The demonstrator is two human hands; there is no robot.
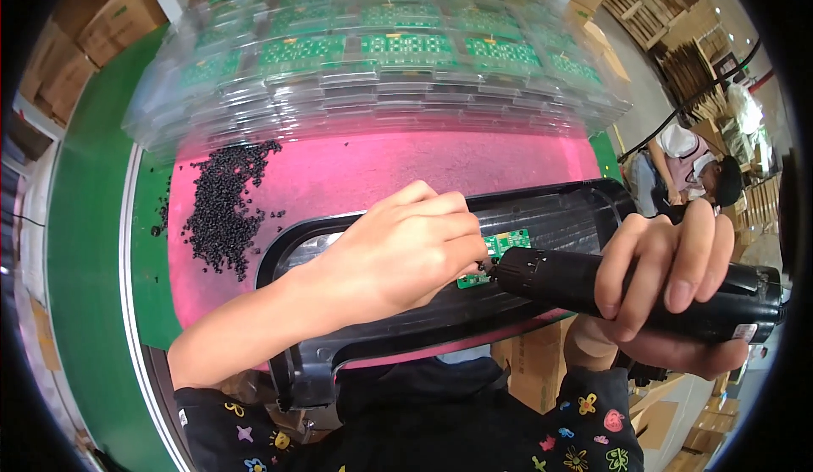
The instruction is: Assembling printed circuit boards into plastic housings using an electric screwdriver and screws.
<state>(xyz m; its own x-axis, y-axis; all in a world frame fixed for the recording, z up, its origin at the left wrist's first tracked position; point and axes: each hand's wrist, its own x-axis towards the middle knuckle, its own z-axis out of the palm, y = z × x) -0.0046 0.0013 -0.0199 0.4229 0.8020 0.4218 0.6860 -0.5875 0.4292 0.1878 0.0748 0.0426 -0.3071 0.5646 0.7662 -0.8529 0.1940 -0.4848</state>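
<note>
Right hand (656, 260) clasps sideways black cylindrical driver (555, 279), nose left.
Black plastic tray (567, 212) holds green circuit board (513, 239); left hand's (406, 248) grip unclear.

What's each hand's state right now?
Left hand: closed, fingers curled over the green circuit board; whether it pinches anything can't be told.
Right hand: closed, holding the black electric screwdriver.

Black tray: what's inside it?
In the black tray lies a green circuit board. The left hand and the black cylindrical tool in the right hand cover parts of it. The tray floor behind the hand and beneath the board can't be seen.
</note>
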